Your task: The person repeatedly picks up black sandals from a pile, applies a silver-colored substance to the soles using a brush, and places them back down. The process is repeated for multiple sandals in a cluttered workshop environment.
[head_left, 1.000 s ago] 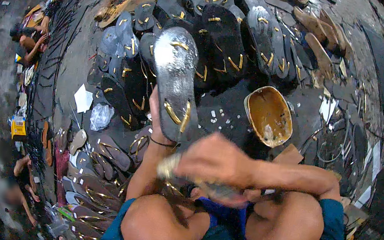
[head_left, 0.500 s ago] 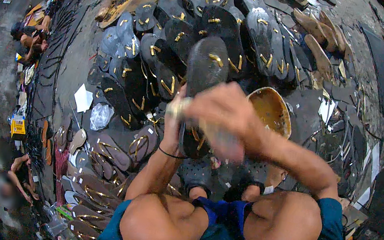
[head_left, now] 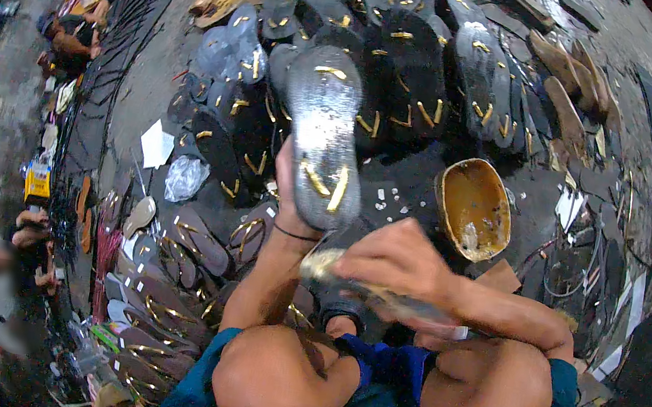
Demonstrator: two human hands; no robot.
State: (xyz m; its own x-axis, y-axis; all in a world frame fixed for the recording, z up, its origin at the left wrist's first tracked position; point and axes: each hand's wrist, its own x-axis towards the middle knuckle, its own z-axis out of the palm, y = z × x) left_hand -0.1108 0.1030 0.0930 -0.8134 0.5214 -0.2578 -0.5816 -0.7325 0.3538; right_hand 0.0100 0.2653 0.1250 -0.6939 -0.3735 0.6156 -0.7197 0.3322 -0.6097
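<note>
A black flip-flop sole (head_left: pixel 321 128) with gold strap ends stands raised before me, its underside facing me and shining wet in the middle. My left hand (head_left: pixel 285 189) grips it from behind at its lower left edge; most of those fingers are hidden. Below the sole, my right hand (head_left: pixel 405 265) is closed around a brush (head_left: pixel 321 265), whose pale bristle end points left, apart from the sole. The handle, smeared by motion, runs back toward my right knee. To the right sits a yellowish tub (head_left: pixel 470 186) with brown residue inside.
Many similar dark soles (head_left: pixel 413 57) lie grouped ahead. Finished brown sandals (head_left: pixel 200 240) with gold straps are spread at the left, near a crumpled plastic bag (head_left: pixel 186 179). Wooden shoe forms (head_left: pixel 564 108) lie far right. Other people (head_left: pixel 75 31) sit along the left side.
My right hand with the brush has come down off the sole toward my knees. The sole has tilted, and its middle now shines. The whole view has shifted slightly.
</note>
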